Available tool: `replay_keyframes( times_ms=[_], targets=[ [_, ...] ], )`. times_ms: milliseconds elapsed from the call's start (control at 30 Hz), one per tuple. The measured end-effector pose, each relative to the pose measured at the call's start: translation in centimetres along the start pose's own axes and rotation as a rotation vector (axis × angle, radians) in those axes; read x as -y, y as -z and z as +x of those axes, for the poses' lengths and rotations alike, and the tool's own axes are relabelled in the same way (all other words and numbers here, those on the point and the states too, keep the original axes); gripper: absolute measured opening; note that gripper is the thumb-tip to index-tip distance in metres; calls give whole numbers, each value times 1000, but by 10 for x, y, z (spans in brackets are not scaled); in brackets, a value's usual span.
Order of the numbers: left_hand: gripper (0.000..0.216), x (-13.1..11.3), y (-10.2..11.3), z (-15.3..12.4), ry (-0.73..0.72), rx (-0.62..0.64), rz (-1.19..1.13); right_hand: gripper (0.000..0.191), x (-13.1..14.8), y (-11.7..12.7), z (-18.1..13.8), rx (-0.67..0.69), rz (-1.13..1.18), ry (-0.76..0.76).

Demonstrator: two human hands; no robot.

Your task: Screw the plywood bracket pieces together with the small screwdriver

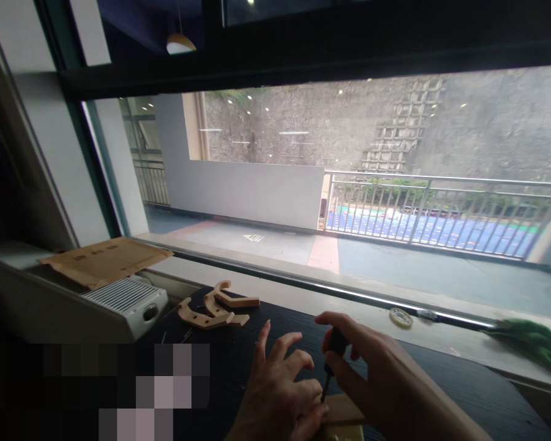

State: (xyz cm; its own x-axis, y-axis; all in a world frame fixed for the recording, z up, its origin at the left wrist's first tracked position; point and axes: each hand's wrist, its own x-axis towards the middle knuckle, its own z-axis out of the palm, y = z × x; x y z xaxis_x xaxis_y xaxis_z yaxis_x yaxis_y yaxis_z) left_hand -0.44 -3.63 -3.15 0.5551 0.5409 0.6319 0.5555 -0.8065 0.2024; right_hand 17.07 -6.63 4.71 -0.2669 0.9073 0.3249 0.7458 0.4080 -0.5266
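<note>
My right hand point(371, 361) grips a screwdriver point(334, 352) by its dark handle, its thin shaft slanting down. The shaft's tip meets a light wooden piece point(344, 409) at the bottom edge of the view. My left hand point(280, 383) is beside the tip, thumb and index finger pinched close around it, the other fingers raised and spread. What the pinch holds is too small to make out. Several curved and angled wooden parts point(205, 317), some with drilled holes, lie on the dark table point(422, 373) beyond my left hand.
A roll of clear tape point(401, 318) and a green cloth point(532, 343) lie along the window sill point(284, 285). Left of the table, a brown paper envelope point(108, 260) rests on a white slatted unit point(123, 300). Small thin items point(187, 334) lie near the wooden parts. The window runs along the far side.
</note>
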Motion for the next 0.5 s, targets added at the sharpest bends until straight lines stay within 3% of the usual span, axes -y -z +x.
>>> replay_keyframes(
  times_ms=[333, 500],
  targets=[
    [11, 1, 0, -1, -10, 18, 31, 30, 2, -1, 5, -17, -51, -65],
    [10, 1, -2, -3, -21, 9, 12, 32, 2, 1, 1, -39, 9, 8]
  ],
)
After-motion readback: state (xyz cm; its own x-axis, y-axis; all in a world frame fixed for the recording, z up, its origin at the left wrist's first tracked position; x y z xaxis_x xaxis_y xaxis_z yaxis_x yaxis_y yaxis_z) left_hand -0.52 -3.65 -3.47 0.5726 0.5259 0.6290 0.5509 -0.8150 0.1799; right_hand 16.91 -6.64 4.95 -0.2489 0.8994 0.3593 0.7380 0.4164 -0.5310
